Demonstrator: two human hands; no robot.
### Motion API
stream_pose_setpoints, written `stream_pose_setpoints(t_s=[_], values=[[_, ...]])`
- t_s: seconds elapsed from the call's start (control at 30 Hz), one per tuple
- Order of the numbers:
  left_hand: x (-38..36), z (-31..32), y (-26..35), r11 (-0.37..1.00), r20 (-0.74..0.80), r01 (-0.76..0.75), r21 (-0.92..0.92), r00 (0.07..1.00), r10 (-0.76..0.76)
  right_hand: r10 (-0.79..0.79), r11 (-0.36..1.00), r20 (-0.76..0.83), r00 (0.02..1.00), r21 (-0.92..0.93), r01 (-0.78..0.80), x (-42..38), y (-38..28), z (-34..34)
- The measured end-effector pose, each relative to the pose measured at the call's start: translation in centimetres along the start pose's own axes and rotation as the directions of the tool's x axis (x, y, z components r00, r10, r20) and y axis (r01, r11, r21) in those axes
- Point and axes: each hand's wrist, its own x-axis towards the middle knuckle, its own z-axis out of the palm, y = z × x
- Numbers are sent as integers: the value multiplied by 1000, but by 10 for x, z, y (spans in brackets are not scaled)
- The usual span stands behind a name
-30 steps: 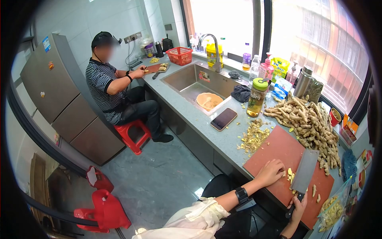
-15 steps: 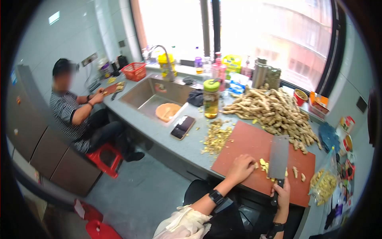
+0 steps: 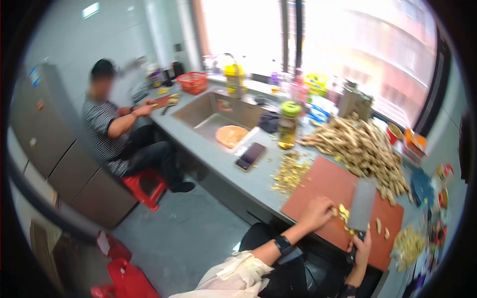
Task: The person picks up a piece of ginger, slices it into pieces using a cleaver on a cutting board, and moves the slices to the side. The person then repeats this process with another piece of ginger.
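Observation:
My right hand (image 3: 362,246) is wrapped around the black handle of a cleaver (image 3: 362,204), whose broad blade lies over the red-brown cutting board (image 3: 318,186). To the left of the blade, my left hand (image 3: 319,212) rests on the board with curled fingers. A small piece of ginger (image 3: 334,212) shows at its fingertips. Cut yellow ginger slices (image 3: 344,213) lie between that hand and the blade. Two small ginger pieces (image 3: 379,226) sit right of the cleaver. Behind the board rises a large heap of whole ginger (image 3: 362,146).
Chopped ginger (image 3: 291,174) is piled left of the board, near a phone (image 3: 251,157) and a green-lidded bottle (image 3: 288,125). A bag of ginger (image 3: 408,244) stands at right. Beyond the sink (image 3: 198,119), another person (image 3: 112,119) sits on a red stool (image 3: 145,191), hands at another board.
The camera view has turned left, so the scene sits further right and a little lower in the picture. Against the board, my hands and the cleaver have hardly moved.

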Motion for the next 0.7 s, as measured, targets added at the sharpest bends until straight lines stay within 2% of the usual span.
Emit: stream_pose_setpoints(t_s=[0.1, 0.2, 0.3, 0.37, 0.5, 0.57, 0.6, 0.67, 0.7], values=[[-1, 6, -3, 999, -74, 0, -38, 997, -3, -73, 997, -35, 997, -3, 73, 17, 37, -22], [-5, 7, -5, 997, -11, 31, -69, 999, -32, -51, 999, -15, 999, -16, 51, 24, 42, -34], [-6, 7, -6, 996, -3, 49, -72, 999, -50, 28, 993, 82, 996, -114, -19, 0, -13, 1], [-6, 6, -4, 993, 57, 86, -79, 995, -81, 9, 994, 22, 1000, -108, -6, -4, -21, 10], [-7, 8, -5, 995, 46, 74, -74, 996, -71, 20, 995, 29, 999, -95, -17, -1, -14, 4], [-6, 6, -5, 994, 60, 84, -64, 995, -80, 44, 992, -112, 993, -109, -56, -3, -20, 15], [-6, 5, -5, 994, 62, 85, -63, 995, -81, 46, 993, -113, 993, -107, -58, -1, -14, 10], [-6, 5, -4, 992, 81, 102, -74, 992, -96, 45, 996, 14, 999, -73, -44, 3, -2, -7], [-6, 7, -5, 992, 83, 102, -76, 992, -95, 46, 996, 12, 999, -75, -45, 2, -4, -6]])
